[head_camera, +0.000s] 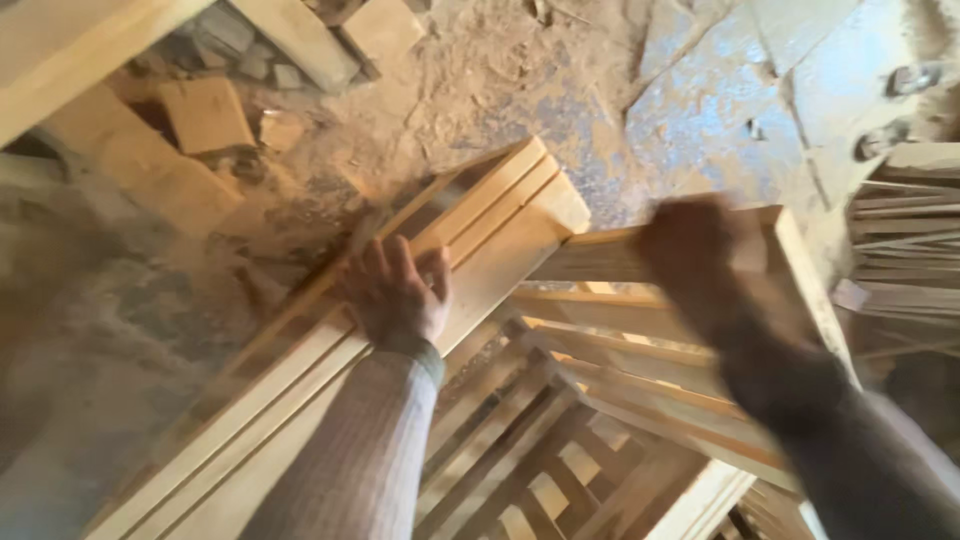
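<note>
While both grip, two hands: left hand (395, 295), right hand (690, 240), fingers clasping one wooden frame (520, 215).

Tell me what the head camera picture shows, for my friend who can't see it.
Two hands hold a pale wooden slatted frame from above: the left hand lies on its long grooved rail, and the blurred right hand is at the far crossbar. Below is a sawdust-covered floor with scattered wood offcuts.
</note>
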